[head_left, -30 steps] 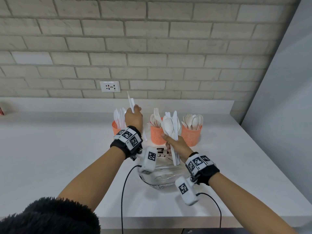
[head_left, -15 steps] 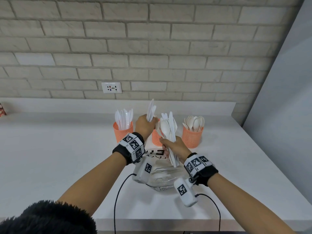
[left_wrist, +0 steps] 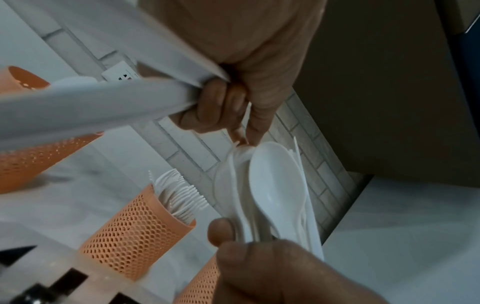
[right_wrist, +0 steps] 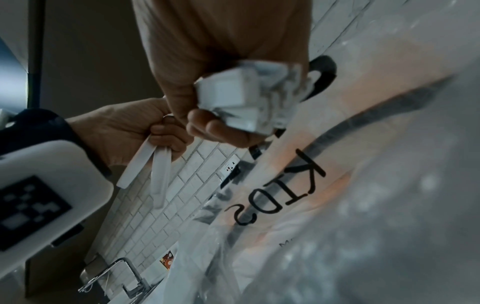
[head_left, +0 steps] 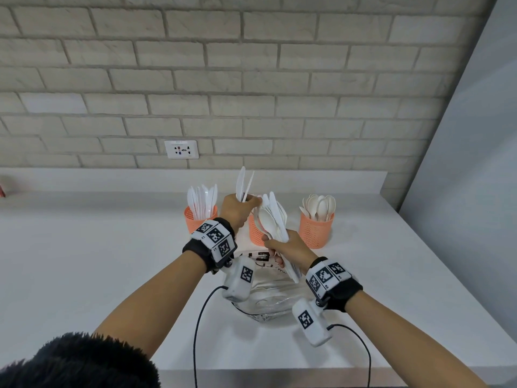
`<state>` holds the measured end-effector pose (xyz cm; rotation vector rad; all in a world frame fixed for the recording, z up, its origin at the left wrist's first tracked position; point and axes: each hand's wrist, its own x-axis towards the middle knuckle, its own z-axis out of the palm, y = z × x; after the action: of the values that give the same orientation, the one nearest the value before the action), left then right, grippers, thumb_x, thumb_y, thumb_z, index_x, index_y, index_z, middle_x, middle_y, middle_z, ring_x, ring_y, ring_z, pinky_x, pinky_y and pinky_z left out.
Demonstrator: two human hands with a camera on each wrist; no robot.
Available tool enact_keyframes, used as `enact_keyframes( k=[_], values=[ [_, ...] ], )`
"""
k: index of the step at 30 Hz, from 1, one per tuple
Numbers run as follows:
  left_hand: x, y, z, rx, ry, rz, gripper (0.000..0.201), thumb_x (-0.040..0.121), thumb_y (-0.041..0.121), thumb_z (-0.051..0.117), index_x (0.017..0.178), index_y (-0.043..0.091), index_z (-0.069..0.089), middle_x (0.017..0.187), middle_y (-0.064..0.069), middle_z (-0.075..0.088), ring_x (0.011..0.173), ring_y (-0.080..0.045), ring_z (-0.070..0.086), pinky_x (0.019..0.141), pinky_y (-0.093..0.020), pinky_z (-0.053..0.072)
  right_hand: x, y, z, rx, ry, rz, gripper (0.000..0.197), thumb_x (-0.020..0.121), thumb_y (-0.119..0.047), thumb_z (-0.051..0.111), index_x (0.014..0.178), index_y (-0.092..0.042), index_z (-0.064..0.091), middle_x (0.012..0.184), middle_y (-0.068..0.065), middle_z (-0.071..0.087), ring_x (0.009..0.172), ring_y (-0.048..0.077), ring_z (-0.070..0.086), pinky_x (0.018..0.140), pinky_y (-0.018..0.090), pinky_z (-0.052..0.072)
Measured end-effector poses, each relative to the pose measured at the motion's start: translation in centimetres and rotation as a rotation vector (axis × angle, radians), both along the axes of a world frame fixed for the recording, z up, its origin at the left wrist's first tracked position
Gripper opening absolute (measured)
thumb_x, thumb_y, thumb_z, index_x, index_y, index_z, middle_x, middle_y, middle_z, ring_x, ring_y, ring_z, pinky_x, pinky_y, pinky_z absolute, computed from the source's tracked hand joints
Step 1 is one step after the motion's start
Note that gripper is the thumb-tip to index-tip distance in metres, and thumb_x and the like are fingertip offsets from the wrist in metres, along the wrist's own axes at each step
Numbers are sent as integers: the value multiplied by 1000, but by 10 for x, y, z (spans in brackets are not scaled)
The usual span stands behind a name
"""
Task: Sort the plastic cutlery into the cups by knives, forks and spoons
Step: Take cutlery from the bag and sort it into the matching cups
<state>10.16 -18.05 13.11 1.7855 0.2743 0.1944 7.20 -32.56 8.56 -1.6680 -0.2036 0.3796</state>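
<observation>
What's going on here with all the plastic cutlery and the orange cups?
A person is sorting white plastic cutlery at a white counter. The right hand grips a mixed bundle of spoons and other pieces. The left hand holds two knives upright while its fingertips pinch at the top of that bundle. Behind stand three orange mesh cups: a left cup with knives, a middle cup with forks, and a right cup with spoons. A clear plastic bag lies under the hands.

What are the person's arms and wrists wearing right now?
Both forearms are bare, no sleeves. Each wrist has a black band topped with white blocks printed with black square markers. A white camera pod with its own marker hangs under each wrist, trailing a thin black cable. Right band matches.
</observation>
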Motion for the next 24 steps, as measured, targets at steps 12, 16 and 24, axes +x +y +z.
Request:
enact_keyframes(
  k=[12,16,24],
  values=[
    [1,0,-1,-61,7,16,23,86,23,61,67,15,51,59,-2,41,47,-14,34,40,-19,29,3,0,-1,-13,12,54,11,88,-3,54,85,-12,58,56,4,45,32,6,38,36,17,34],
    [3,2,1,-66,22,-17,25,86,16,60,64,14,47,59,-2,40,46,-13,31,32,-14,26,4,-1,-2,-17,15,71,10,88,-3,54,87,-12,57,57,4,44,32,5,37,36,17,33],
    [10,18,14,-218,-244,319,22,100,23,34,90,12,51,68,2,62,53,-9,49,44,-14,38,3,-1,-1,-74,1,135,14,88,-2,53,84,-14,59,49,-4,45,31,4,37,35,17,32]
  ],
)
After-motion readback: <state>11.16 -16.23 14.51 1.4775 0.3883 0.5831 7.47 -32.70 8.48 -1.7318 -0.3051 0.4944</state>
